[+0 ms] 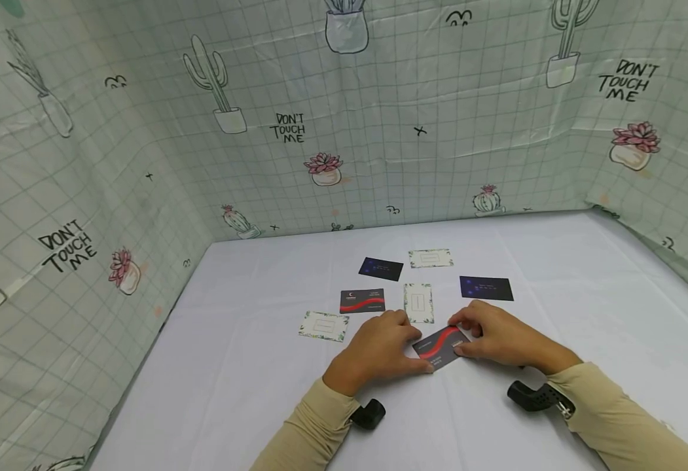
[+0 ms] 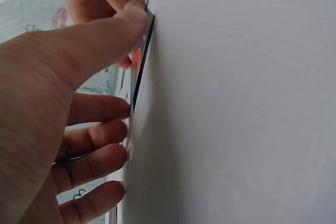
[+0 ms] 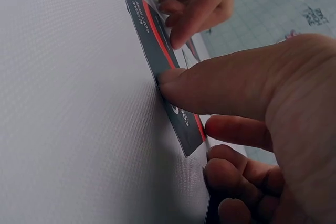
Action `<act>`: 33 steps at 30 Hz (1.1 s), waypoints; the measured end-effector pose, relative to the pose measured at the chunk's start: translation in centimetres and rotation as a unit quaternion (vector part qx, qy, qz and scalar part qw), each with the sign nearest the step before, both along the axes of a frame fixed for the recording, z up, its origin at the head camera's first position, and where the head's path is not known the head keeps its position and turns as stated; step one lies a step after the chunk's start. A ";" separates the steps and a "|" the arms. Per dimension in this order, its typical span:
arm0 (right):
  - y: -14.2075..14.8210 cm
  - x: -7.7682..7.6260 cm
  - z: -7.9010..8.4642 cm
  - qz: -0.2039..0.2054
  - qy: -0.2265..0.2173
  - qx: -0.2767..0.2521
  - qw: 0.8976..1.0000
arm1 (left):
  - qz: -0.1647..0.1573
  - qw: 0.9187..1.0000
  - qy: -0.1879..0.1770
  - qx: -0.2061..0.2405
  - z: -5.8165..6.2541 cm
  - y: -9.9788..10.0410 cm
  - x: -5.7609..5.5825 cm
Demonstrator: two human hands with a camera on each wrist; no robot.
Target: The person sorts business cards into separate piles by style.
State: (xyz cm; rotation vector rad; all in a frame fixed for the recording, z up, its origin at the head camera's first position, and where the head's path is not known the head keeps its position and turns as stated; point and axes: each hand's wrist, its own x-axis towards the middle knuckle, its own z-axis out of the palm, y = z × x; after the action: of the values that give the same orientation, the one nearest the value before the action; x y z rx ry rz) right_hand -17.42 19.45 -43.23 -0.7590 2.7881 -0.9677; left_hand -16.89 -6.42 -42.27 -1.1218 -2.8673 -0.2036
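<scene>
A dark grey business card [image 1: 440, 347] with a red wavy stripe lies at a slant on the white cloth between both hands. My left hand [image 1: 379, 347] holds its left end, thumb at the near corner and index fingertip by the far one. Across the right end, my right hand [image 1: 499, 335] grips the card, thumb on the near edge and index finger at the far edge. The right wrist view shows the right thumb [image 3: 184, 85] on the printed face. In the left wrist view, the left hand's other fingers [image 2: 94, 163] are spread and loosely bent.
Beyond the hands lie a similar red-striped card [image 1: 362, 301], an upright floral white card [image 1: 418, 303] and two more floral cards [image 1: 323, 326] [image 1: 431, 258]. Dark blue cards [image 1: 381, 269] [image 1: 486, 288] flank them. A printed curtain [image 1: 379, 131] hangs behind the table.
</scene>
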 end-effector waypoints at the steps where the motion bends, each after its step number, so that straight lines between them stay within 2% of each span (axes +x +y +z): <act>1: 0.0 0.0 0.0 0.000 0.001 0.000 1.000 | 0.000 1.000 0.002 0.002 0.0 0.0 0.0; 7: -0.2 0.0 0.0 -0.002 0.003 0.002 1.000 | 0.000 1.000 0.013 0.011 0.0 -0.1 0.2; 18: -0.1 0.1 -0.2 -0.003 -0.006 -0.022 1.000 | 0.003 1.000 0.004 0.023 -0.3 0.0 0.2; 24: -0.3 0.1 -0.5 -0.002 0.008 -0.032 0.999 | 0.007 1.000 0.004 0.027 -0.4 0.0 0.1; 29: -0.6 0.2 -0.7 0.002 0.040 -0.043 0.998 | 0.011 0.997 -0.041 0.061 -0.5 0.0 -0.1; 33: -1.0 0.2 -0.7 -0.008 0.073 -0.051 0.996 | 0.019 0.990 -0.091 0.103 -0.4 0.0 -0.3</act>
State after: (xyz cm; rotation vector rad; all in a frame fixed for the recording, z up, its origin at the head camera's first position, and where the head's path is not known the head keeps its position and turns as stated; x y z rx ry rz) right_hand -17.21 18.46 -43.95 -0.8568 2.8905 -1.1079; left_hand -17.24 -6.37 -42.69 -1.0585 -2.9317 -0.6148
